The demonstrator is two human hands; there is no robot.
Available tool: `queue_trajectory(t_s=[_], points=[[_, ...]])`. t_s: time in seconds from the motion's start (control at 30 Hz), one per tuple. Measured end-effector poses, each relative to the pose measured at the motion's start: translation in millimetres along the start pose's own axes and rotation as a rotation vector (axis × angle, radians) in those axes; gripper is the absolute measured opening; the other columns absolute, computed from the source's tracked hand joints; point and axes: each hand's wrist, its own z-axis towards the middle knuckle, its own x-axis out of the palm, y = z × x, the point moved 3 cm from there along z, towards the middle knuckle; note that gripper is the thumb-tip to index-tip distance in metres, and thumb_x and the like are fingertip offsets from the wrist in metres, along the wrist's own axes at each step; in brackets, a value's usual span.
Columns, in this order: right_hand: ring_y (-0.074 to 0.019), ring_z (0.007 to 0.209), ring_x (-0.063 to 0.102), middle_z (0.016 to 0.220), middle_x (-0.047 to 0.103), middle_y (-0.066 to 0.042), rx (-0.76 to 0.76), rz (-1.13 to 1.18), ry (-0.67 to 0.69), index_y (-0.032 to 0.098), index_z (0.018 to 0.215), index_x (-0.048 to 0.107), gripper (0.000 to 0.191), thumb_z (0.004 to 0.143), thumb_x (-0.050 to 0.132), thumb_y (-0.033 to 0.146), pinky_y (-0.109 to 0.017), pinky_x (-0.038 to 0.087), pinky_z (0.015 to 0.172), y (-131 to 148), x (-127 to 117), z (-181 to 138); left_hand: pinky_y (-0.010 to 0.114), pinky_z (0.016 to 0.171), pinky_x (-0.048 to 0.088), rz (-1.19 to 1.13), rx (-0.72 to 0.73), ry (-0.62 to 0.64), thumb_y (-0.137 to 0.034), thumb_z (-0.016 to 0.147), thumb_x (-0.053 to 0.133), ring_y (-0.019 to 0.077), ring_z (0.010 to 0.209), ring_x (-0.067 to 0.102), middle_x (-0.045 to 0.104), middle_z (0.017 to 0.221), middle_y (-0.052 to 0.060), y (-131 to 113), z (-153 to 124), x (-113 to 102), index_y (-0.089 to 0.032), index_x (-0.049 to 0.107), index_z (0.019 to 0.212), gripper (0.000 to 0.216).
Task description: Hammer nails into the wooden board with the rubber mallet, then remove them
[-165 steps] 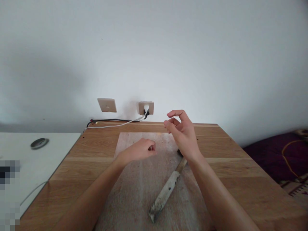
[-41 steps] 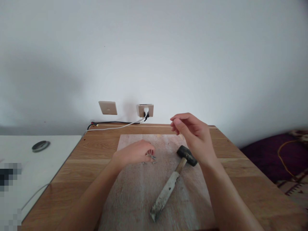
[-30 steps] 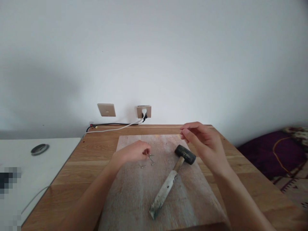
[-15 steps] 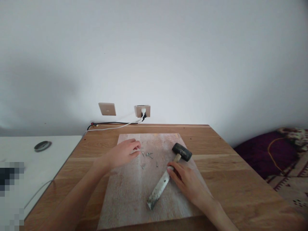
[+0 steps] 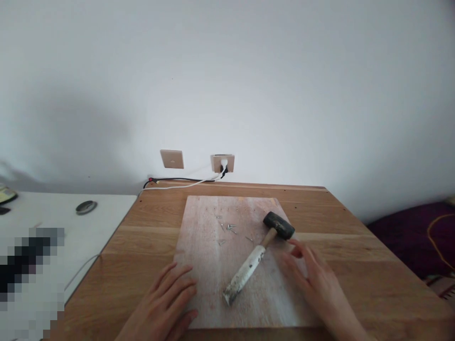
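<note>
A mallet (image 5: 246,271) with a black head and a whitish, worn handle lies slantwise on a pale wooden board (image 5: 209,279). My left hand (image 5: 168,298) rests with its fingers spread over the board's left edge, holding nothing. Just right of the mallet, my right hand (image 5: 311,272) is open and apart from the handle, its fingers a little curled and slightly blurred. Several small metal screws or nails (image 5: 230,227) lie loose on the board, left of the mallet's head. A row of small holes or marks runs along the board's far edge.
The board lies on a wooden table (image 5: 330,293) against a white wall. Behind it, a socket (image 5: 223,163) holds plugs, whose cables run left along the table's back edge. A white surface (image 5: 117,208) at left bears a dark round object (image 5: 86,207). Purple fabric (image 5: 398,237) lies at right.
My right hand has let go of the mallet, which now lies on the board, and moved right. My left hand has drawn back from the small metal pieces to the board's near left edge.
</note>
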Motion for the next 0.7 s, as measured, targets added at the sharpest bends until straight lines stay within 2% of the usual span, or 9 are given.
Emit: queue_trajectory(t_s=[0.03,0.13,0.23,0.3,0.4,0.5,0.6,0.7], points=[[-0.0335,0.098,0.074,0.106,0.075,-0.013,-0.021,-0.081,-0.054,0.023,0.123,0.064,0.036,0.104,0.049,0.05,-0.05,0.061,0.085,-14,-4,-10,0.045,0.118,0.051,0.021,-0.009,-0.004,-0.028,0.096,0.06,0.0269,0.128,0.067,0.079,0.118,0.003,-1,-2,2,-0.03,0.07,0.121,0.027],[-0.0404,0.11,0.072,0.129,0.073,-0.017,-0.149,-0.234,0.005,0.027,0.119,0.07,0.038,0.105,0.04,0.045,-0.062,0.058,0.09,-50,-5,-39,0.05,0.121,0.048,0.057,-0.023,-0.03,-0.031,0.094,0.062,0.029,0.129,0.066,0.08,0.112,0.004,-2,-6,7,-0.03,0.07,0.123,0.03],[-0.0382,0.122,0.07,0.137,0.071,-0.015,-0.053,-0.27,0.054,0.027,0.141,0.061,0.043,0.106,0.043,0.045,-0.059,0.062,0.09,-72,-1,-57,0.05,0.123,0.045,0.066,-0.023,-0.072,-0.032,0.094,0.063,0.0287,0.129,0.066,0.08,0.108,0.004,-3,-9,9,-0.029,0.069,0.122,0.029],[-0.0357,0.13,0.066,0.141,0.069,-0.014,0.009,-0.243,0.072,0.025,0.149,0.054,0.049,0.106,0.046,0.047,-0.056,0.062,0.096,-72,4,-60,0.05,0.123,0.045,0.078,-0.041,-0.091,-0.032,0.095,0.062,0.0283,0.129,0.065,0.08,0.109,0.004,-1,-13,9,-0.028,0.07,0.121,0.027],[-0.0343,0.133,0.064,0.144,0.068,-0.012,0.004,-0.181,0.046,0.025,0.148,0.056,0.049,0.107,0.044,0.048,-0.054,0.061,0.102,-49,10,-54,0.051,0.121,0.046,0.118,-0.095,-0.126,-0.033,0.098,0.057,0.0279,0.128,0.066,0.079,0.115,0.003,10,-25,4,-0.031,0.071,0.117,0.025],[-0.0335,0.133,0.065,0.146,0.067,-0.011,-0.048,-0.132,0.034,0.025,0.147,0.059,0.048,0.105,0.049,0.047,-0.051,0.062,0.102,-13,18,-44,0.051,0.118,0.048,0.154,-0.142,-0.155,-0.038,0.1,0.054,0.0279,0.124,0.068,0.079,0.114,0.002,28,-45,-5,-0.033,0.073,0.113,0.023],[-0.0323,0.136,0.062,0.15,0.063,-0.01,-0.124,-0.08,0.108,0.027,0.152,0.054,0.05,0.105,0.054,0.042,-0.047,0.062,0.103,23,25,-34,0.053,0.117,0.046,0.204,-0.238,-0.16,-0.045,0.102,0.053,0.0293,0.12,0.069,0.078,0.115,0.003,52,-73,-13,-0.032,0.073,0.112,0.026],[-0.0313,0.14,0.059,0.152,0.062,-0.009,-0.208,-0.019,0.163,0.027,0.155,0.05,0.053,0.104,0.056,0.038,-0.047,0.059,0.108,47,31,-27,0.051,0.113,0.049,0.24,-0.348,-0.15,-0.051,0.102,0.05,0.0304,0.118,0.069,0.078,0.118,0.004,74,-106,-16,-0.031,0.073,0.114,0.032]])
